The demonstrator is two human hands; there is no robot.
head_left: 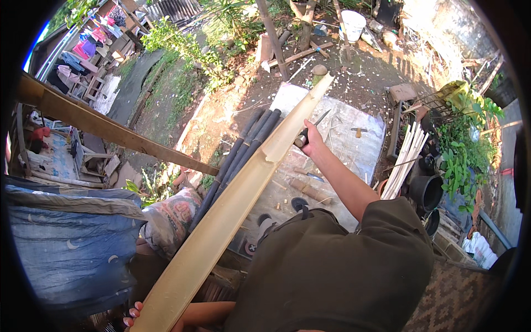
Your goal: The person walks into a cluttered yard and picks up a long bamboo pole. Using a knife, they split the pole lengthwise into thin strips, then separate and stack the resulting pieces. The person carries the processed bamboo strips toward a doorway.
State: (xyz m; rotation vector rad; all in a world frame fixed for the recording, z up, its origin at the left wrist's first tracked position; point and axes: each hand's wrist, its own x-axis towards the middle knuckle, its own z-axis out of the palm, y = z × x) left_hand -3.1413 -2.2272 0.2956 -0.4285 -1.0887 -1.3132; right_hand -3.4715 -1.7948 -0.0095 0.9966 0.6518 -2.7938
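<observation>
A long split bamboo length [221,218], pale and hollow inside, runs diagonally from the lower left to the upper middle. My left hand [134,313] is closed round its near end, the fingertips curled over the edge. Beside its far part, my right hand [315,143] grips a knife [319,119] with a dark handle, its blade pointing up and right. The right thumb lies close to the bamboo's edge; I cannot tell whether it touches. Below, on a pale mat [354,152], lie a short bamboo piece [311,191], a second knife [315,177] and a small wooden-handled tool [359,132].
Several dark poles [243,145] lie left of the bamboo. A brown beam [127,133] crosses the left side, above a blue cloth [66,238] and a printed sack [174,213]. Pale strips [405,157] and a black pot [426,192] stand at right. A white bucket [352,25] is far back.
</observation>
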